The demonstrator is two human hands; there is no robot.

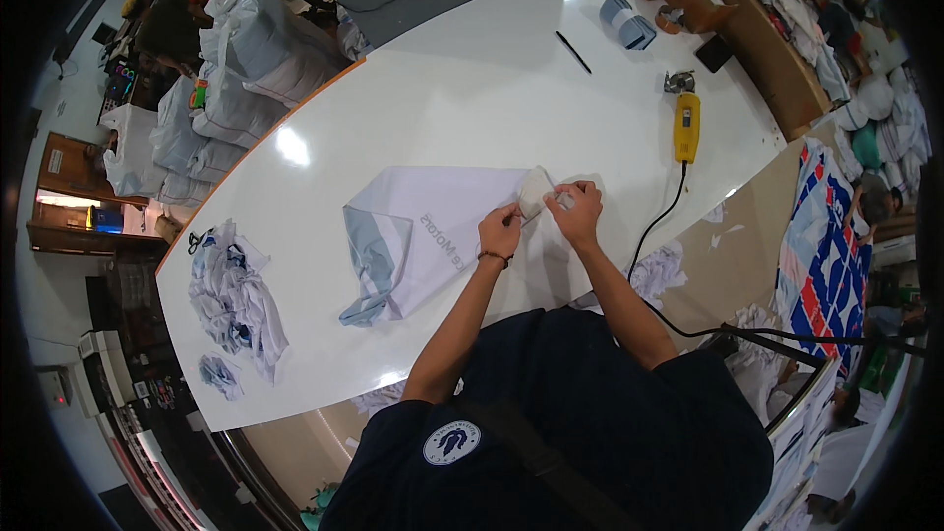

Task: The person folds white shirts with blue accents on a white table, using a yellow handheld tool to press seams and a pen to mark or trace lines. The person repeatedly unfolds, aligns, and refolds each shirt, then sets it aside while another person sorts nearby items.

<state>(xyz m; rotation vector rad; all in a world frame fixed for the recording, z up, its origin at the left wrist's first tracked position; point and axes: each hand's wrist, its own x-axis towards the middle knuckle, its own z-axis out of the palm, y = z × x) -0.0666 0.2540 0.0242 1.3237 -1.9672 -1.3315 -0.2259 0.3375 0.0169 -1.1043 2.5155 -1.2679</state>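
Observation:
A white fabric piece (447, 202) with grey-blue parts at its left end and dark printing lies on the white table in front of me. Its right end is raised into a cream-coloured fold (534, 192) between my hands. My left hand (499, 230) is closed in a pinch on the lower edge of the fabric, near that fold. On the fold's right side, my right hand (578, 210) grips the cloth, with a small whitish bit showing between its fingers. The fingertips are too small to make out fully.
A yellow electric cloth cutter (686, 128) lies to the right, its black cord (661, 226) running past my right arm. Farther back are a black pen (573, 52), a blue-grey roll (627, 22) and a phone (714, 53). Crumpled fabric scraps (231, 300) and scissors (200, 240) sit left.

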